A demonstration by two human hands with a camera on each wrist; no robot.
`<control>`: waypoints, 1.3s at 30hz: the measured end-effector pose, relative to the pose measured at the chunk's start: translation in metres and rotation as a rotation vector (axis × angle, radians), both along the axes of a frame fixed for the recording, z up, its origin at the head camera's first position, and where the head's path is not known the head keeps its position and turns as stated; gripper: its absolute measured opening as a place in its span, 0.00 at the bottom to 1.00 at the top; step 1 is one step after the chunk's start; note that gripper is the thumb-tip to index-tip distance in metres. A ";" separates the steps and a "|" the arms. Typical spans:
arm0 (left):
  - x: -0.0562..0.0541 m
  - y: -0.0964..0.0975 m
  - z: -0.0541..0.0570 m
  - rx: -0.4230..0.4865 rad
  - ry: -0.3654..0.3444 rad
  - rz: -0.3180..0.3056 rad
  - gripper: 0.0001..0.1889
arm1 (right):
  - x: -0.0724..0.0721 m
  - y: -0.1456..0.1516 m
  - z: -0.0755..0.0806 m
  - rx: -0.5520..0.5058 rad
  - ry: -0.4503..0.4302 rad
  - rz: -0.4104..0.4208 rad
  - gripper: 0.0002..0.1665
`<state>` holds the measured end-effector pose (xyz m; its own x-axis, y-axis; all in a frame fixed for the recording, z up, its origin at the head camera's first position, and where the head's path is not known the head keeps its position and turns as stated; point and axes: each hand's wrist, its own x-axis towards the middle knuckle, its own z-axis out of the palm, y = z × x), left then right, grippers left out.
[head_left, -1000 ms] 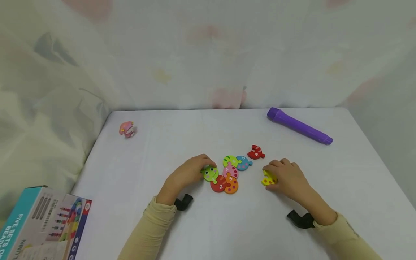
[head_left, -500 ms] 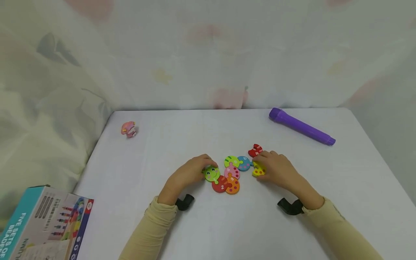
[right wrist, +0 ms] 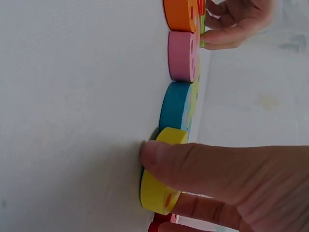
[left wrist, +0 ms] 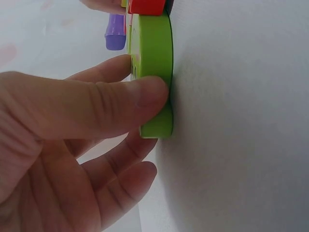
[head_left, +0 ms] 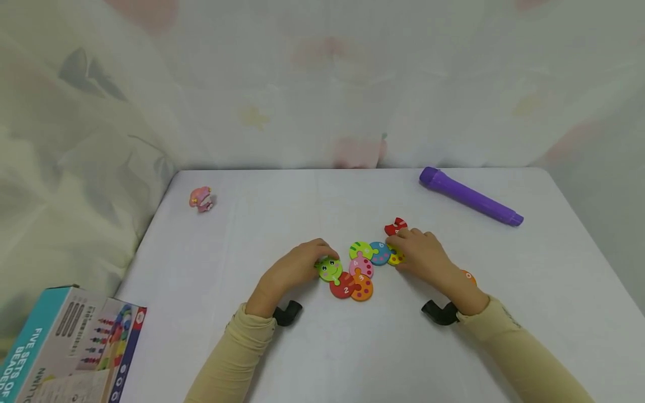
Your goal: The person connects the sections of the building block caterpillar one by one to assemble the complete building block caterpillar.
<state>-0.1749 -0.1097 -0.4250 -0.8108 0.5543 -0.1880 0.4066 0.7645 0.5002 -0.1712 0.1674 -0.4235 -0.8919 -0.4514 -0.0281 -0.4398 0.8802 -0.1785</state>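
- The left hand (head_left: 297,266) is pinching the smiling green piece (head_left: 330,271) between thumb and fingers, on the white counter (head_left: 312,350)
- The right hand (head_left: 423,254) is grasping the dotted yellow piece (head_left: 396,257), its thumb pressing the near edge, and is holding it against the blue piece (head_left: 380,254); whether these two are interlocking, I cannot tell
- The red piece numbered 2 (head_left: 341,287), the orange piece numbered 3 (head_left: 362,289), the pink piece (head_left: 360,267) and the striped light-green piece (head_left: 358,249) are curving from the green piece to the blue one
- The striped red piece (head_left: 395,227) is lying just beyond the right fingers, which are partly hiding it
- Another orange piece (head_left: 470,276) is peeking out beside the right wrist
- A purple stick (head_left: 471,197) is slanting across the far right
- A pink figurine (head_left: 201,199) is sitting near the far left corner
- A printed box (head_left: 62,350) is lying at the near left
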 end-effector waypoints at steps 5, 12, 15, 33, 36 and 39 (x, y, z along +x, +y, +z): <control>0.000 0.000 0.001 0.005 0.007 -0.004 0.23 | 0.000 -0.001 0.001 0.034 -0.022 0.005 0.34; 0.001 0.000 0.002 0.012 0.007 -0.006 0.22 | -0.006 0.007 0.010 -0.097 -0.081 -0.098 0.31; 0.001 0.000 0.002 0.011 0.005 -0.003 0.23 | -0.013 0.009 0.012 -0.138 -0.061 -0.199 0.30; 0.001 -0.001 0.000 0.013 -0.003 -0.007 0.23 | -0.054 -0.006 0.003 -0.075 -0.180 -0.361 0.29; 0.000 -0.001 0.000 0.016 0.000 -0.007 0.23 | -0.051 0.003 0.007 -0.110 -0.147 -0.356 0.29; 0.000 -0.001 0.001 0.012 0.003 -0.004 0.23 | -0.044 0.013 0.012 -0.127 -0.110 -0.294 0.31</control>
<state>-0.1748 -0.1108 -0.4243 -0.8089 0.5601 -0.1787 0.4117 0.7566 0.5080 -0.2151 0.1802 -0.4112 -0.9791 -0.1814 -0.0915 -0.1425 0.9341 -0.3272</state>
